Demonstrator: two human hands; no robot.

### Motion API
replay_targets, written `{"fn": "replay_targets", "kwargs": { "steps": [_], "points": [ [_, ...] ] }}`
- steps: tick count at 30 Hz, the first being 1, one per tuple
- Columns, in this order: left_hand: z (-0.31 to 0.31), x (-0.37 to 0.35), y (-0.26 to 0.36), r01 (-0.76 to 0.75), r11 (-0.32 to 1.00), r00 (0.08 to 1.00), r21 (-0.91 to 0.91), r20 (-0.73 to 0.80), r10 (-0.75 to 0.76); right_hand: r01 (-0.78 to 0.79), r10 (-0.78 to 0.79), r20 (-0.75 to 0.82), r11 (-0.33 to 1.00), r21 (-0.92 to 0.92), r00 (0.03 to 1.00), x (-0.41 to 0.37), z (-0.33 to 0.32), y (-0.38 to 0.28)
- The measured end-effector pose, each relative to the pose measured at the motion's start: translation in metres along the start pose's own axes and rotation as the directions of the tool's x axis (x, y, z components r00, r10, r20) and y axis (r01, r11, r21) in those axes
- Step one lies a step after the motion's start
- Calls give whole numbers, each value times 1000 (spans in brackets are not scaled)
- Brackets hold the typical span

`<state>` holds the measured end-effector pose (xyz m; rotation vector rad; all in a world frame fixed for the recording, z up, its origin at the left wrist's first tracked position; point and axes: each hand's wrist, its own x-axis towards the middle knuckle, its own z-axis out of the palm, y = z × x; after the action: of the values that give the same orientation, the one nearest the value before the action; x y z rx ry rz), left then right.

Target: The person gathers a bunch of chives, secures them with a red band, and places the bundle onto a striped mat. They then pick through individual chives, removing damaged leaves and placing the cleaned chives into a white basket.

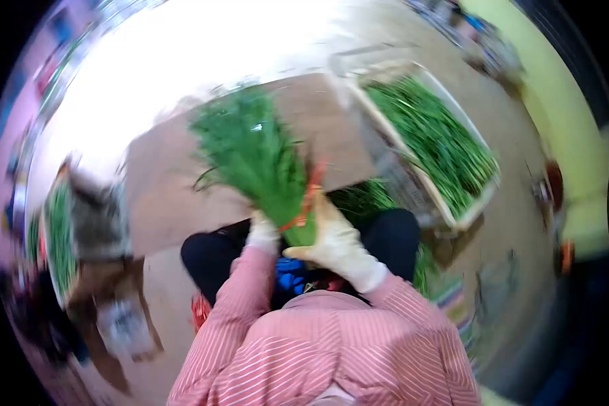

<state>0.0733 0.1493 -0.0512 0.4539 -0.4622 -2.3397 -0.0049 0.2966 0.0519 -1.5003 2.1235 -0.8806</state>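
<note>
Over here, the person in the striped pink shirt (331, 345) is holding a bundle of greens (254, 145) in both gloved hands, just above the knees. The left hand (264, 230) is cupping its near end from one side; the right hand (338, 243) is gripping the other, thumb and fingers spreading around the stalks. A red band (311, 193) is circling them there. The leaves are fanning out over a brown board (159, 196); I can't tell whether they're touching it. A white crate (459, 108) is holding more greens beside the board.
</note>
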Motion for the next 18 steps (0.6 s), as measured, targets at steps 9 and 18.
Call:
{"fn": "replay_targets", "kwargs": {
  "steps": [9,18],
  "points": [
    [169,-5,-20,-74,779,942,622,300,-150,248,84,-591,854,458,803,-53,-6,46],
    [297,-26,-145,84,414,378,906,355,-855,532,524,-547,197,823,653,-336,-159,106]
  ]
}}
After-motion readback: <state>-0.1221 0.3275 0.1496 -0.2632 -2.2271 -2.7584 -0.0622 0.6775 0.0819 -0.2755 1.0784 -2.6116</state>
